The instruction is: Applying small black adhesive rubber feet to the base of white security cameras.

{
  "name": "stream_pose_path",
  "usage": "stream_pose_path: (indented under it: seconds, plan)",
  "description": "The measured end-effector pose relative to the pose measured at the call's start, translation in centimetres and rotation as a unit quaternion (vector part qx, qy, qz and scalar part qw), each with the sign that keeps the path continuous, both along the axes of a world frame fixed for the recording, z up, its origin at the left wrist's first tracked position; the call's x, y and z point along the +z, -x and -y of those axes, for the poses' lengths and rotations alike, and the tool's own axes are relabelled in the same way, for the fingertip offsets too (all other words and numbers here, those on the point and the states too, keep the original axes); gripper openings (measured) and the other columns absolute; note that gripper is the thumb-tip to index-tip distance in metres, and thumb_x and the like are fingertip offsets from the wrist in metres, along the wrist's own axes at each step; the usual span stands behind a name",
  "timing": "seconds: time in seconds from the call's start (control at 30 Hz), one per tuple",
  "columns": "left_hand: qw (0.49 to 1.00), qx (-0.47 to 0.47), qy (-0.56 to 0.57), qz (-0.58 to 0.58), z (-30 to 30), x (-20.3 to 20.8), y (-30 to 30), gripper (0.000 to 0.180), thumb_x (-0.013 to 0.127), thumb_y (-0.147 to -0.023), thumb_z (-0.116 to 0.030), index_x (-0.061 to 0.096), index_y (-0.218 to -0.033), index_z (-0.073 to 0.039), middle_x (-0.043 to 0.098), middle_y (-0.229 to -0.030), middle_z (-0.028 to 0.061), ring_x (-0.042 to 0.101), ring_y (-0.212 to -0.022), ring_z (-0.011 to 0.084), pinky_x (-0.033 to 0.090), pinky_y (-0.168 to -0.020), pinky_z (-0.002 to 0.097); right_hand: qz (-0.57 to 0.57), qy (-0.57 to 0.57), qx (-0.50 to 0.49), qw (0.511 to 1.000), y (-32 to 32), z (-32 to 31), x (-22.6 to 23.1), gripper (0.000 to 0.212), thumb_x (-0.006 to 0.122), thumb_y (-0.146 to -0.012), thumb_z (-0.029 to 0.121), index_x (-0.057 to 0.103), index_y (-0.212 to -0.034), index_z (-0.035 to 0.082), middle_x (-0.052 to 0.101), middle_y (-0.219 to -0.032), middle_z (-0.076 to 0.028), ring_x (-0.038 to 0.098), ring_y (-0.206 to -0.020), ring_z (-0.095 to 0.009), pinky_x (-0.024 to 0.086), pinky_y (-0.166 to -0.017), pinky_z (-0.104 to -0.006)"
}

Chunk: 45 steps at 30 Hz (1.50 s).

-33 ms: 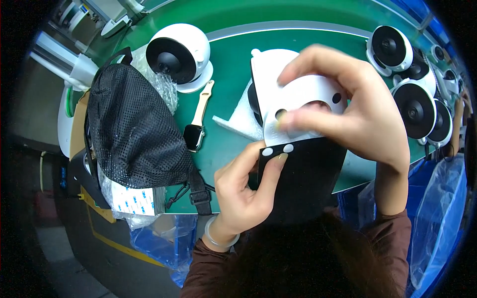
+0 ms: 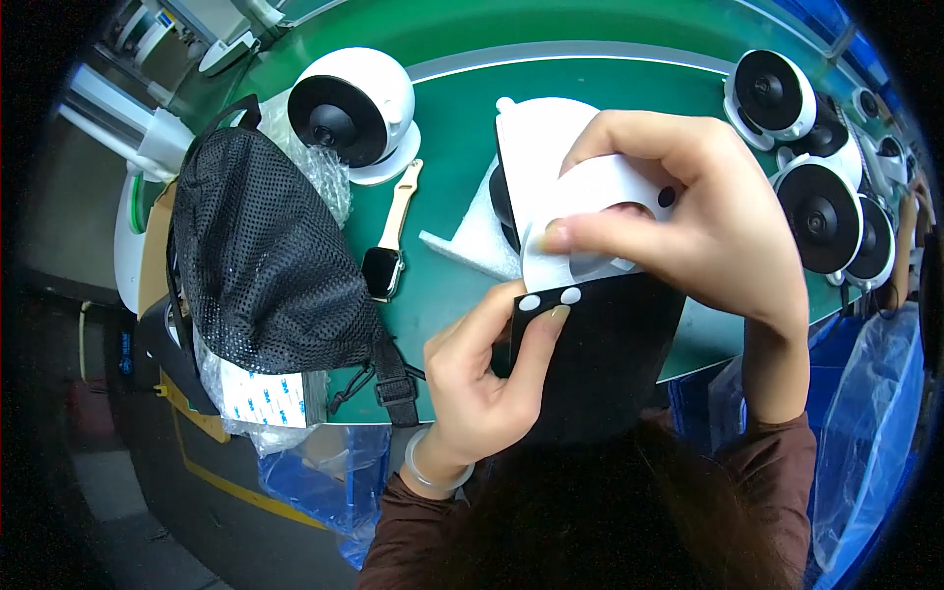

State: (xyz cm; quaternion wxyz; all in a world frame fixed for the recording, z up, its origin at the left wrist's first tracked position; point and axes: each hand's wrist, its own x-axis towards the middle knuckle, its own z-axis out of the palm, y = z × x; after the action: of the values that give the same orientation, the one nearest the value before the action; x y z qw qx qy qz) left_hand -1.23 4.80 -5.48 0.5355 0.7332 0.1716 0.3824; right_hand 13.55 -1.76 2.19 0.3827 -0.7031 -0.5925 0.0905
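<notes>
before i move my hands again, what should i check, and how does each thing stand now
1. Left hand has the black piece: ok, pinched at its upper left corner.
2. Both white dots visible: ok, side by side near that corner.
3. Dots firmly stuck: cannot tell.
4. White ring-shaped piece fully in view: not ok, the right hand covers part of it.
5. Watch apart from both hands: ok, lying on the green table.
</notes>
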Motion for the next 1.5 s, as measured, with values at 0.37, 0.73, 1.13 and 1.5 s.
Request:
stream_pose_path:
  seconds: [0.37,0.73,1.13,1.5]
  plan:
    - [0.996,0.022,0.084,-0.024,-0.6,-0.9,2.1,0.012,0.06,-0.071,0.002,0.06,-0.082,0.003,0.048,-0.058,-0.0036,0.033,-0.049,0.0011,0.023,-0.042,0.016,-0.307,-0.047,-0.012,0.951,-9.8,-1.1,6.6,0.016,0.054,-0.078,0.01,0.058,-0.079,-0.006,0.049,-0.055,-0.002,0.04,-0.043,-0.005,0.029,-0.034,-0.0167]
    - [0.994,0.03,0.083,-0.065,-0.6,-1.3,3.5,0.012,0.061,-0.07,0.002,0.06,-0.082,0.005,0.052,-0.057,-0.0001,0.035,-0.044,0.0018,0.023,-0.039,0.0166,0.312,-0.088,-0.075,0.943,-17.4,-18.6,-2.5,0.02,0.064,-0.066,0.02,0.054,-0.078,0.007,0.059,-0.08,-0.011,0.056,-0.076,-0.03,0.044,-0.066,-0.0377]
    - [0.98,0.056,0.104,-0.161,-0.7,0.7,3.5,0.012,0.06,-0.07,-0.006,0.058,-0.076,0.004,0.05,-0.054,-0.0037,0.036,-0.045,0.0004,0.025,-0.042,0.0151,0.288,0.176,-0.081,0.938,-25.5,-15.6,-9.0,0.056,0.042,-0.057,-0.011,0.058,-0.104,0.016,0.057,-0.102,-0.009,0.053,-0.093,-0.026,0.04,-0.084,-0.0345]
    - [0.987,0.059,0.143,-0.046,-0.2,-1.2,2.3,0.011,0.056,-0.073,0.001,0.056,-0.084,0.003,0.048,-0.062,-0.0049,0.036,-0.051,-0.001,0.024,-0.045,0.0133,0.378,0.194,-0.2,0.883,-17.1,-11.4,3.1,0.018,0.051,-0.071,0.008,0.061,-0.087,0.005,0.06,-0.081,-0.015,0.058,-0.076,-0.029,0.046,-0.065,-0.0368]
